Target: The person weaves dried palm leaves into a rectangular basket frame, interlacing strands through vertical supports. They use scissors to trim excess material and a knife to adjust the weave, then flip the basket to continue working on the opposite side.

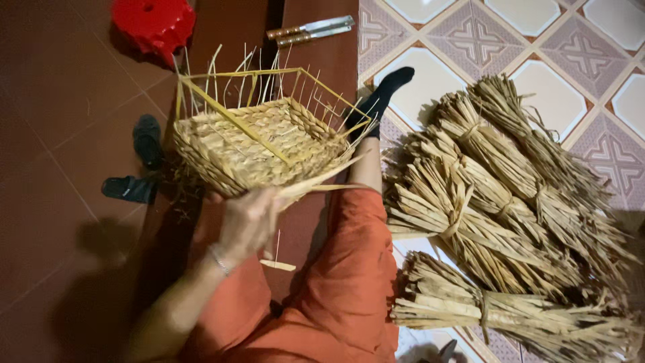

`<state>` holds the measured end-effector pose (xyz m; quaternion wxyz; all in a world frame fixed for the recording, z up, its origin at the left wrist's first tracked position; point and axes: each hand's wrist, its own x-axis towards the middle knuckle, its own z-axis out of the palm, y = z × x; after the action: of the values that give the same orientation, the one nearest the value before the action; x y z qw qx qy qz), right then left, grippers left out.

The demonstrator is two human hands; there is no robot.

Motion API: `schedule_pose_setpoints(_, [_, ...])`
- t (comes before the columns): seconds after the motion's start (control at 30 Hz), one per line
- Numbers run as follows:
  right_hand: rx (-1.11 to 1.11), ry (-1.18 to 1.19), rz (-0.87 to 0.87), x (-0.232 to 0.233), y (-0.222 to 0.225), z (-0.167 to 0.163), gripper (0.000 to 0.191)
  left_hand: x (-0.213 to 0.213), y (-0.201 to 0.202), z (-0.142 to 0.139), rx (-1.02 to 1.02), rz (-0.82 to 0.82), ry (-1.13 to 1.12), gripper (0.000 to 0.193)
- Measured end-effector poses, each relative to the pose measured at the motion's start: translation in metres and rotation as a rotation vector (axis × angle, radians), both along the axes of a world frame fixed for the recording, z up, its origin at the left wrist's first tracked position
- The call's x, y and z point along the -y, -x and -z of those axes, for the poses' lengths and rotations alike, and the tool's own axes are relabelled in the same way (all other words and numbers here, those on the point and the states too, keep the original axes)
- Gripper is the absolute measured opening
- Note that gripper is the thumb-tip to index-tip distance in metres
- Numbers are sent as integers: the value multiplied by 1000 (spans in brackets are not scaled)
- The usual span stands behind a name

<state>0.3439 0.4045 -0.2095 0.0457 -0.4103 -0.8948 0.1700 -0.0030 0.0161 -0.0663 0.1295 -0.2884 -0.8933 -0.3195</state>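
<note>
- Left hand (250, 218) gripping near edge of half-woven basket (259, 144), pinching loose straw strands (316, 183).
- Right hand out of view.
- Best kept taut, strands flat.

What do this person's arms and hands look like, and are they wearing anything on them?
Only one arm shows clearly, the left. The forearm is bare, with no sleeve and no glove on the left hand. A thin silvery bracelet circles the wrist. The fingers are blurred, so any rings cannot be made out. The right hand cannot be made out. Lower down, the person wears orange clothing and a black sock.
</note>
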Motion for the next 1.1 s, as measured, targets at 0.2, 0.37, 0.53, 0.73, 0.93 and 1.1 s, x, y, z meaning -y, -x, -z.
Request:
schedule_pose_setpoints(0.2, [-269, 163, -221, 20, 89, -27, 33, 47, 57, -36, 157, 230, -473, 16])
schedule_pose_setpoints(0.37, [-676, 475, -475, 47, 230, -64, 42, 73, 69, -44, 550, 62, -616, 14])
schedule_pose_setpoints(0.53, [-637, 780, -403, 68, 312, -89, 57, 82, 76, -25, 895, 56, -867, 25])
schedule_pose_setpoints(0.73, [-790, 873, -435, 102, 345, -72, 67, 102, 75, -6, 636, -9, -834, 51])
schedule_pose_setpoints(0.93, [-688, 746, -355, 90, 349, -85, 56, 108, 79, 12, 349, -58, -749, 19])
schedule_pose_setpoints(1.1, [-799, 103, -642, 99, 348, -156, 25, 121, 87, 3, 249, -138, -195, 10])
